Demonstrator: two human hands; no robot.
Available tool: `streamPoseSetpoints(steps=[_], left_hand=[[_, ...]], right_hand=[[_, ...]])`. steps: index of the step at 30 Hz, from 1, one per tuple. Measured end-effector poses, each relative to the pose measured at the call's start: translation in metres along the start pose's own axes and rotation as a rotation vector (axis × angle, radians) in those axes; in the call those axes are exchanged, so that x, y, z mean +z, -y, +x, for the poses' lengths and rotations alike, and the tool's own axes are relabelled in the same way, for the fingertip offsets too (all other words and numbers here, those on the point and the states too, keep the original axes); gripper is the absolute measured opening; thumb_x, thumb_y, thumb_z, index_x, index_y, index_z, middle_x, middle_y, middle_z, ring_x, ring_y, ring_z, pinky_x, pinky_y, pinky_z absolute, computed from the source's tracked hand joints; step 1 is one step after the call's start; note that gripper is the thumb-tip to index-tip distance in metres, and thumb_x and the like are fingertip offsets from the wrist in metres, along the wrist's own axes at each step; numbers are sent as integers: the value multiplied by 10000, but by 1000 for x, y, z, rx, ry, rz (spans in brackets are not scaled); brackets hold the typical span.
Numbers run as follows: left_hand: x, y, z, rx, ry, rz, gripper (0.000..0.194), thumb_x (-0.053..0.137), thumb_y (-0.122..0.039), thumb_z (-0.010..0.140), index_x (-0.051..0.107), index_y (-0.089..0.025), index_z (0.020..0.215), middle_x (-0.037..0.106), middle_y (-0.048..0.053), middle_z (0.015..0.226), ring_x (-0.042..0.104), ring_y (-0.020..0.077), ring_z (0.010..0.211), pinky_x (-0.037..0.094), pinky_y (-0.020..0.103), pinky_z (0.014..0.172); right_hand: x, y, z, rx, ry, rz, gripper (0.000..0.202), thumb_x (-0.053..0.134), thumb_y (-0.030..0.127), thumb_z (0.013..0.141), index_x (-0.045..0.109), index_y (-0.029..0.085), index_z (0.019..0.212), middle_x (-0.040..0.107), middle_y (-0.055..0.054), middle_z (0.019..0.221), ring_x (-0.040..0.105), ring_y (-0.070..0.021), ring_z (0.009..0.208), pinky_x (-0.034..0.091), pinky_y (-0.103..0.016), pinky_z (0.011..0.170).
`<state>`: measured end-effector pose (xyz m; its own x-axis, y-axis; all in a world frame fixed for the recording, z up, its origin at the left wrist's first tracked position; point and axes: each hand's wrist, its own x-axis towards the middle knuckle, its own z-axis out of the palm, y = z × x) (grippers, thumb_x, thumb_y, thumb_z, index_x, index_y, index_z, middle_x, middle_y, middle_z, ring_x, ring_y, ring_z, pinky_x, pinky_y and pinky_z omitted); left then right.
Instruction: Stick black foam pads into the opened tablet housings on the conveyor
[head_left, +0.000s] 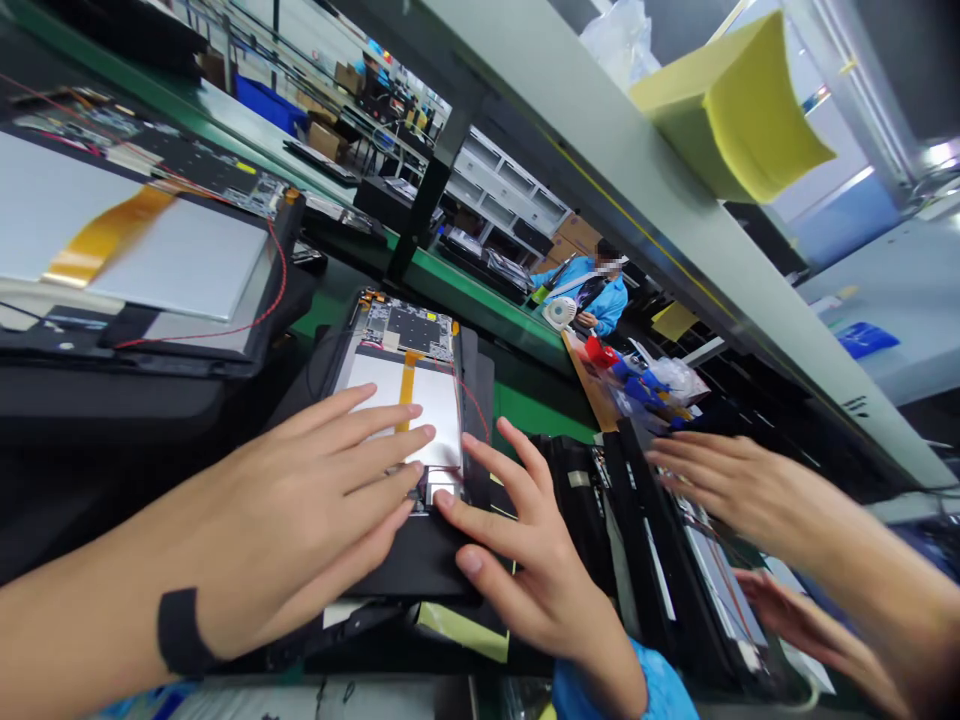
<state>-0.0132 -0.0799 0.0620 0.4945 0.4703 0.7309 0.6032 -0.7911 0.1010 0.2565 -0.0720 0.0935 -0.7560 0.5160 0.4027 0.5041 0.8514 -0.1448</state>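
Observation:
An opened tablet [360, 370] lies in front of me on a black pad, its circuit board [409, 325] at the far end and a silver battery [442, 425] crossed by an orange ribbon cable [408, 385]. My left hand [300, 500], a black band round its wrist, reaches over the battery with fingers stretched out flat. At the near right corner, my right hand [532, 545] has its fingers spread. One of its fingertips is at a small white square [441, 492] below the battery. Neither hand grips anything that I can see. The left hand covers part of the tablet.
Another opened tablet [247, 300] with a red wire lies at left. Several dark panels [600, 530] stand in a row at right, where another person's hands [735, 480] reach in. A yellow paper pad [739, 110] is on the shelf beam. A person in blue [581, 285] sits beyond.

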Motion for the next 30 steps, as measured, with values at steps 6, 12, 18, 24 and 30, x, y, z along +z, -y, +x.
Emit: streamPoseSetpoints(steps=[6, 12, 18, 24, 30], left_hand=[[4, -11, -5, -127, 32, -26, 314, 444, -239, 1042, 662, -243, 1268, 660, 18, 1407, 523, 188, 1377, 254, 412, 1278], [8, -14, 10, -107, 26, -48, 332, 369, -182, 1057, 701, -187, 1054, 700, 74, 1111, 601, 229, 1107, 476, 418, 1050], [10, -16, 9, -65, -25, 17, 333, 386, -125, 1037, 712, -184, 1002, 656, 65, 1002, 573, 223, 1003, 442, 440, 1059], [4, -14, 8, -64, 5, 92, 344, 375, -137, 1046, 715, -183, 1027, 658, 65, 1026, 555, 235, 1057, 356, 466, 1146], [15, -16, 16, -116, 24, -70, 258, 420, -156, 1041, 669, -187, 980, 618, 48, 985, 536, 221, 972, 439, 384, 920]], right_hand=[[-1, 3, 13, 63, -112, 141, 348, 574, 210, 1018, 670, 261, 1349, 534, -86, 1569, 334, -289, 1555, 345, -562, 1251], [1, -8, 37, -2, -43, 182, 190, 656, 221, 995, 766, 223, 1150, 642, -113, 1453, 424, -282, 1506, 423, -539, 1220], [5, -10, 36, 12, -73, 237, 205, 673, 208, 989, 776, 216, 1166, 665, -109, 1440, 472, -283, 1478, 450, -528, 1209], [8, -17, 31, -40, -168, 239, 193, 716, 221, 958, 773, 209, 1142, 732, -126, 1323, 574, -289, 1383, 525, -502, 1138], [20, -19, 25, -50, -255, 273, 127, 709, 192, 954, 746, 200, 1076, 783, -119, 1169, 656, -270, 1267, 559, -469, 1087]])
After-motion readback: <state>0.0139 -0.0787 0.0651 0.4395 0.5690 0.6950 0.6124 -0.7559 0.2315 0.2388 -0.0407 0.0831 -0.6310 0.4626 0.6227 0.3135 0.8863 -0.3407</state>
